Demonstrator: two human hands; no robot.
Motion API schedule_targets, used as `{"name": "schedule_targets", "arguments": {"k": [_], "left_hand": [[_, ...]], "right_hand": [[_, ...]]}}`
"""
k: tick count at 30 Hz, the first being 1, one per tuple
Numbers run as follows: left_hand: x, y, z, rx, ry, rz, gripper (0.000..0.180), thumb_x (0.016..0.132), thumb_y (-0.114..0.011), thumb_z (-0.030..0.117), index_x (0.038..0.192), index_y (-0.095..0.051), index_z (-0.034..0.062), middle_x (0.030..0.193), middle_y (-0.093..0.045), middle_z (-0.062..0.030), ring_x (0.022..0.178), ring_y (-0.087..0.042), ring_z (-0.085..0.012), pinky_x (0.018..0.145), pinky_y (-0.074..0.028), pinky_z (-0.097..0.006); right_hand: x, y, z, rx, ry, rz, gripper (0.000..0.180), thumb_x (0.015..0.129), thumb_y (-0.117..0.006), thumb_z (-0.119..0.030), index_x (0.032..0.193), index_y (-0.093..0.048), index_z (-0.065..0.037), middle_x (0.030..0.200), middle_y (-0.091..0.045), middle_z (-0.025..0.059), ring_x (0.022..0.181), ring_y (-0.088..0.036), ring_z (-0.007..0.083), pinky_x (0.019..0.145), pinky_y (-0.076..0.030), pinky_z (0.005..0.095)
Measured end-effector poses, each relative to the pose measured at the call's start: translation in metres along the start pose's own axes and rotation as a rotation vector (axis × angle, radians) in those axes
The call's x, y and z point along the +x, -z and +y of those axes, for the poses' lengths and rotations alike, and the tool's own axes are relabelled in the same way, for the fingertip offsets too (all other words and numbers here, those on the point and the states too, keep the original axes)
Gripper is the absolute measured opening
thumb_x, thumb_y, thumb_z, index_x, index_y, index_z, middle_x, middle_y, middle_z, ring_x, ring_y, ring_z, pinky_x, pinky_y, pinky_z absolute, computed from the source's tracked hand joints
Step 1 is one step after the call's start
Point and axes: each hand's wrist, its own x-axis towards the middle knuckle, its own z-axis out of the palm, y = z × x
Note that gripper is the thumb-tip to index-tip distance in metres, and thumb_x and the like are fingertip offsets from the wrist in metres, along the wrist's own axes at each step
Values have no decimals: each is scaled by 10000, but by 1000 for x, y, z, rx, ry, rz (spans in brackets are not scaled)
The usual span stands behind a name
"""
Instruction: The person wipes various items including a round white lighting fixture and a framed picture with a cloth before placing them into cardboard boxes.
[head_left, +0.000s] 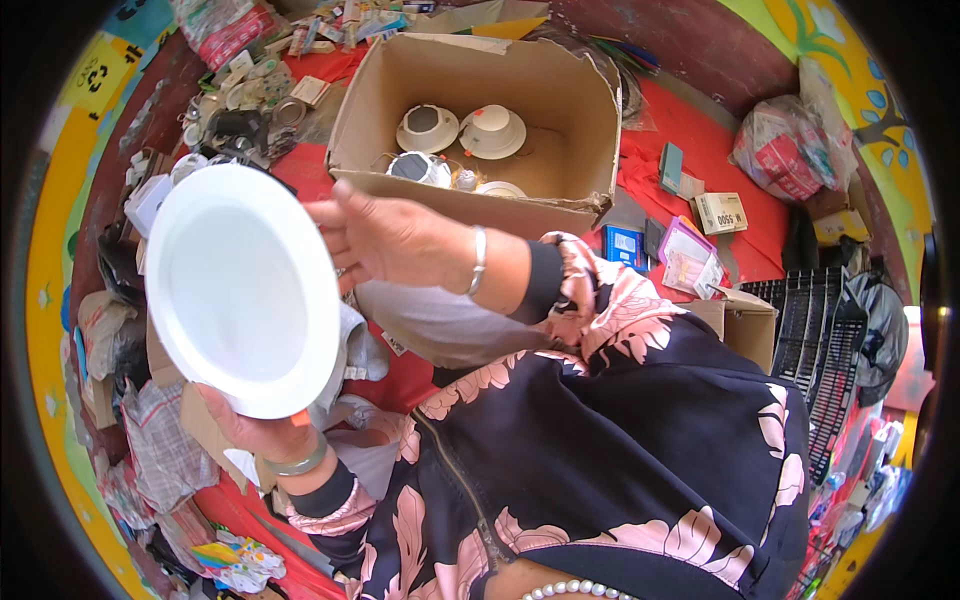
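A large white round downlight [240, 290] is held up at the left, its smooth face showing and its back hidden. My left hand [262, 430] is closed on its lower edge, with the fingers mostly behind it. A small orange piece [300, 418] shows at that edge. Beside the light's right rim is my right hand [385, 240], thumb raised and fingers spread; whether the fingertips touch the rim I cannot tell. Behind my hands stands an open cardboard box [480, 195] holding several similar lights, among them a white downlight [492, 132].
Small cartons, among them a cream carton [720, 212], lie on the red floor covering [690, 120] at the right. A black plastic crate [815, 330] stands at the far right. Mixed parts [250, 110] are heaped at the upper left, above a checked bag [165, 440].
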Motion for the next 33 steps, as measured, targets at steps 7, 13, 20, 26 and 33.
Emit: {"name": "schedule_targets", "arguments": {"k": [7, 13, 20, 26, 33], "left_hand": [[81, -38, -43, 17, 199, -141, 548, 916, -455, 342, 1313, -349, -20, 1286, -458, -146, 1173, -461, -269, 1003, -353, -413], [140, -99, -95, -25, 279, -420, 621, 891, -512, 428, 1345, -318, 52, 1337, -398, -99, 1216, -405, -241, 1000, -353, -423], [148, -19, -89, 306, 413, -336, 534, 926, -460, 346, 1302, -381, -24, 1358, -367, -227, 1277, -358, -307, 1026, -306, -449], [118, 71, -36, 568, 412, -140, 490, 945, -404, 324, 1260, -407, -52, 1279, -455, -236, 1206, -442, -296, 1001, -343, -421], [86, 125, -26, 468, 420, 11, 452, 959, -381, 278, 1259, -399, -60, 1255, -466, -238, 1193, -445, -309, 982, -372, -406]], "right_hand": [[-28, 13, -98, -582, 107, 389, 399, 869, -588, -234, 1190, -496, -17, 1025, -614, 93, 828, -638, 185, 651, -543, 260], [-28, 71, -177, -580, 117, 537, 339, 835, -586, -96, 1149, -518, 12, 973, -629, 108, 810, -643, 209, 666, -548, 316], [-99, 231, -221, -896, -59, 765, 478, 748, -641, -41, 1206, -509, -1, 1039, -620, 94, 938, -604, 200, 859, -482, 374], [-143, 321, -204, -1272, -878, 1019, 466, 699, -553, -55, 1164, -546, -90, 928, -623, 79, 819, -635, 208, 686, -556, 371], [-148, 382, -172, -1547, -1352, 748, 480, 644, -544, -34, 1120, -572, -85, 982, -632, 116, 795, -644, 259, 640, -546, 382]]}}
